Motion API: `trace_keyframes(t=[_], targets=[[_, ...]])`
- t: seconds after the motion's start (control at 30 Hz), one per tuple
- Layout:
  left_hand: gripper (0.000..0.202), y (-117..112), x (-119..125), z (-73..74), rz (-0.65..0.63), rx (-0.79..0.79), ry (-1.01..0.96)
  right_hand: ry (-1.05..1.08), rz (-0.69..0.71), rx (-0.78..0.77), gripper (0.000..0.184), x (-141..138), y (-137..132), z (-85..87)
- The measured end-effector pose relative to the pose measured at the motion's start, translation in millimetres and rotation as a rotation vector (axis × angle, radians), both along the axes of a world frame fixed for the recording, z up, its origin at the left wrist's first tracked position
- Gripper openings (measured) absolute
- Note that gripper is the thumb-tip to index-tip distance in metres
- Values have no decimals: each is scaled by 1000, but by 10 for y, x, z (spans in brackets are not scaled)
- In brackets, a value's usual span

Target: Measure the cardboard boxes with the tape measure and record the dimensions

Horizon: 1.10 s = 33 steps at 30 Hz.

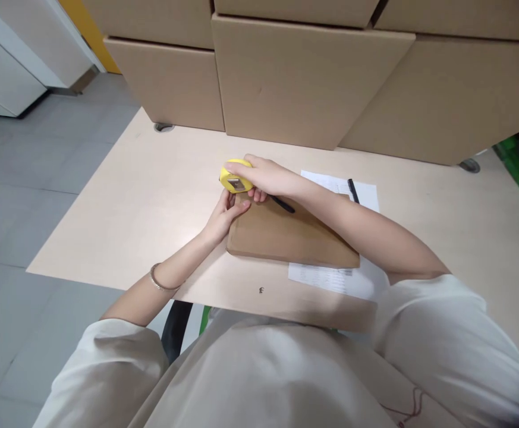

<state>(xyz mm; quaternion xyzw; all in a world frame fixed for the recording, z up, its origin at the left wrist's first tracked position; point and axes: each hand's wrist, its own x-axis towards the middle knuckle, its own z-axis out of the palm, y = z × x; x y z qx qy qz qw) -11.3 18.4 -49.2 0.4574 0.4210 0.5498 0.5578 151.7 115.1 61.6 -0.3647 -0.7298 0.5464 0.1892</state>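
Observation:
My right hand (261,174) is closed around a yellow tape measure (235,177) at the far left corner of a flat cardboard box (286,232). A black strap (282,204) hangs from beneath that hand and lies over the box. My left hand (224,215) grips the left edge of the box, thumb on top and fingers at the side, just below the tape measure. Whether any blade is pulled out cannot be seen.
Printed paper sheets (317,278) lie partly under the box, with a black pen (353,191) on them. Large cardboard boxes (304,83) are stacked along the back of the table (120,226). A small dark mark (261,290) shows near the front edge.

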Motion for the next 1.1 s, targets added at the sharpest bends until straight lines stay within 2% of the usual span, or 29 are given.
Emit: trace_keyframes(t=[0.1,0.27,0.3,0.37,0.43,0.5,0.7,0.8,0.87,0.97,1.1], targets=[[66,1,27,6,-12,-16,-42,-175,-61,14,72,19,-38,56],[51,-15,5,29,-58,-26,1,-140,-71,-4,68,147,-81,116],[55,-16,-8,32,-65,-20,25,-139,-78,-6,67,198,-86,117],[77,-12,-41,32,-58,-26,86,-145,-112,-15,65,352,-99,111],[105,-2,-78,24,-46,-72,144,-122,-166,-41,62,595,-111,97],[122,9,-114,8,-53,-117,180,-61,-225,-74,58,933,-121,77],[128,26,-176,-43,-85,-105,217,41,-415,-59,48,2144,-185,-32],[129,22,-182,-36,-66,-110,222,57,-533,-63,44,2507,-243,-155],[130,16,-184,-15,-54,-117,229,57,-575,-79,43,2597,-276,-252],[132,6,-189,19,-37,-138,248,92,-599,-88,45,2581,-309,-365],[132,-7,-192,51,-43,-147,257,140,-605,-75,50,2508,-336,-407]])
